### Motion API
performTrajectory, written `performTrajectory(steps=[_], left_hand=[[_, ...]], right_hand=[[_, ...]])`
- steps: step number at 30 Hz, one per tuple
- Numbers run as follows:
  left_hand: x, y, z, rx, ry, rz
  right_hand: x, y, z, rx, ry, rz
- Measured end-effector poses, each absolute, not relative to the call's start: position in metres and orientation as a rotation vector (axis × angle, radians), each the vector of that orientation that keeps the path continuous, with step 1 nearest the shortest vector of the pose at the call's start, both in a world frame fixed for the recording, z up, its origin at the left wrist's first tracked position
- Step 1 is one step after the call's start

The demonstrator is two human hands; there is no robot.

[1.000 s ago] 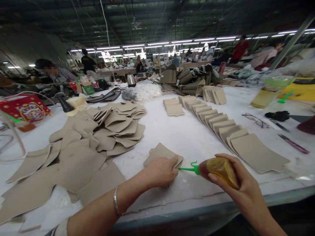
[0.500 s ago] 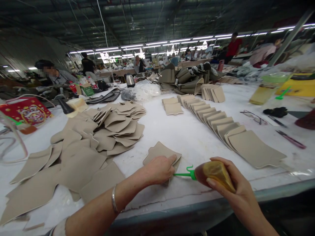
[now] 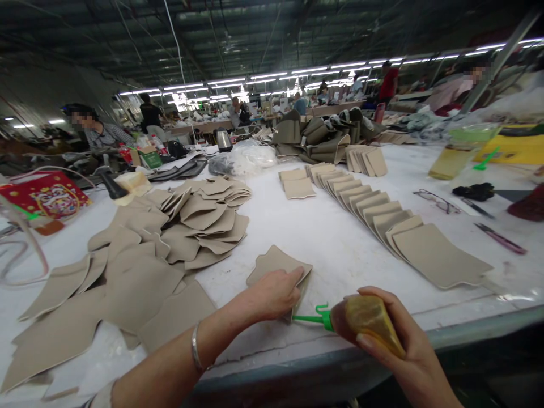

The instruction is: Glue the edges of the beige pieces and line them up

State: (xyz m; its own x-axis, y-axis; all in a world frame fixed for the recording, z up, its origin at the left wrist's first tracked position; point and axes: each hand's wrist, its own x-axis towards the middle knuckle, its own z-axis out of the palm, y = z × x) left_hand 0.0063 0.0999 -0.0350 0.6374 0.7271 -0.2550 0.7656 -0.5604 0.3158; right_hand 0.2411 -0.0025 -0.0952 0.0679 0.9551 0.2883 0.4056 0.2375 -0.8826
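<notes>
My left hand [image 3: 274, 294] presses down on a beige cut piece [image 3: 274, 262] lying near the front edge of the white table [image 3: 323, 238], fingers curled over its near edge. My right hand [image 3: 395, 340] is wrapped round an amber squeeze bottle [image 3: 365, 320] with a green nozzle [image 3: 310, 318]. The nozzle tip points left and sits at the piece's near edge, just under my left fingers.
A loose heap of beige pieces [image 3: 170, 238] spreads over the left. An overlapping row of beige pieces [image 3: 382, 218] runs along the right. Eyeglasses [image 3: 437, 201], a pen [image 3: 501, 238] and another glue bottle [image 3: 454, 156] lie far right. Other people work at tables behind.
The bottle's nozzle has slid left and nearer along the piece's front edge. My left hand has stayed on the piece.
</notes>
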Motion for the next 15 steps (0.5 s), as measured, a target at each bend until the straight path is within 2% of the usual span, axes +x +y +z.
performTrajectory(steps=[6, 12, 15], left_hand=[[0.0060, 0.0998, -0.0395, 2.440, 1.182, -0.088], [0.0048, 0.1005, -0.0383, 2.430, 1.170, -0.098], [0.0051, 0.1002, -0.0372, 2.438, 1.188, -0.115]], right_hand=[[0.2439, 0.0029, -0.0992, -1.433, -1.379, 0.551], [0.2394, -0.0024, -0.1042, -1.314, -1.425, 0.784], [0.2411, 0.0054, -0.1005, -1.361, -1.401, 0.702]])
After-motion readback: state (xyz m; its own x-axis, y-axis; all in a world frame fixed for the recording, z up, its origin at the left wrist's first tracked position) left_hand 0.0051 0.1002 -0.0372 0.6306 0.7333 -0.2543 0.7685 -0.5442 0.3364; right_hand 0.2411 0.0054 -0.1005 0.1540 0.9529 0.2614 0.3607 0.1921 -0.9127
